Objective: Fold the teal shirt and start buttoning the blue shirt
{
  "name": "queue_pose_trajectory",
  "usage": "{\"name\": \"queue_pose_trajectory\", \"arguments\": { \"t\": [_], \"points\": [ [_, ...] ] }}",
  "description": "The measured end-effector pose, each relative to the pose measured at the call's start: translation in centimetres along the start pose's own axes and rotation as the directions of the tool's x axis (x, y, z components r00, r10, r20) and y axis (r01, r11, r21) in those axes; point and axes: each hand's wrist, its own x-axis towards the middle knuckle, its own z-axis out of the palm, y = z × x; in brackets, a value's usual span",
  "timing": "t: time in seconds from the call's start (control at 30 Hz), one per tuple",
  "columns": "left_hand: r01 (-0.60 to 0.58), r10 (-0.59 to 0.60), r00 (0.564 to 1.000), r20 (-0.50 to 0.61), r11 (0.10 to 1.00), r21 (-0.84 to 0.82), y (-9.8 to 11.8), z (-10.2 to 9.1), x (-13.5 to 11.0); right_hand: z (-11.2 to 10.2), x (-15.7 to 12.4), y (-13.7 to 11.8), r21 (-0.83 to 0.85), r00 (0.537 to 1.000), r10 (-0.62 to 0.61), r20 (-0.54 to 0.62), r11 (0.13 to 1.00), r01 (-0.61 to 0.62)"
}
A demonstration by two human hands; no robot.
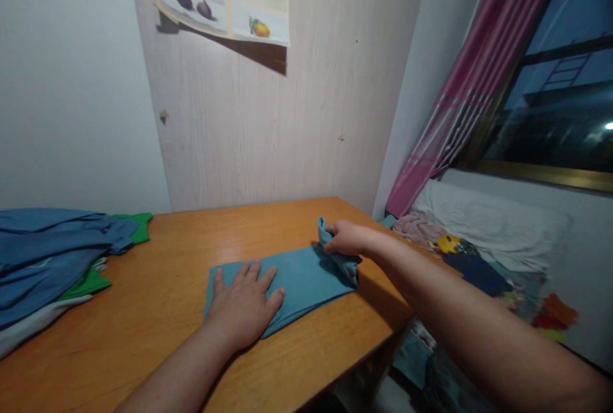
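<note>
Several garments (52, 260): heaped at our left on the counter (158, 285).
Left hand (246, 307): we spread its fingers, palm down.
Blue cloth (299, 276): layered on the counter beneath that hand, right end raised.
Right hand (347, 237): clamped on that end; we seem mid-fold, the next move calling for laying it flat leftward.

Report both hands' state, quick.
Left hand: open, fingers spread, palm down on the folded teal cloth.
Right hand: closed, gripping that cloth's raised end.

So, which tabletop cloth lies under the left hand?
The folded teal cloth, beneath the left hand; the blue, green and white pile lies apart, untouched.
</note>
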Motion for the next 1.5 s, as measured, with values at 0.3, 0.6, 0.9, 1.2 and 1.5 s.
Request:
{"name": "queue_pose_trajectory", "arguments": {
  "t": [0.3,0.6,0.9,1.2,1.5],
  "points": [
    [-0.003,0.003,1.0,-0.019,1.0,-0.008,0.0,0.3,0.0,3.3,0.9,-2.4,-0.243,0.995,-0.062,0.083,0.967,0.081],
    [0.0,0.0,1.0,-0.016,1.0,-0.013,-0.1,0.4,0.0,3.4,0.9,-2.9,-0.241,0.994,-0.073,0.079,0.966,0.09],
    [0.003,-0.003,1.0,-0.005,1.0,-0.011,0.0,0.2,-0.1,5.6,0.9,-2.4,-0.195,0.996,-0.075,0.054,0.977,0.084],
    [0.0,0.0,1.0,-0.015,1.0,-0.02,0.0,0.3,-0.1,4.6,1.7,-0.3,0.196,0.983,-0.012,-0.183,0.979,0.048],
    [0.006,-0.006,1.0,-0.019,1.0,-0.016,-0.1,0.5,0.0,7.1,2.0,2.5,-0.178,0.937,-0.294,-0.188,0.948,0.262]
  ]
}}
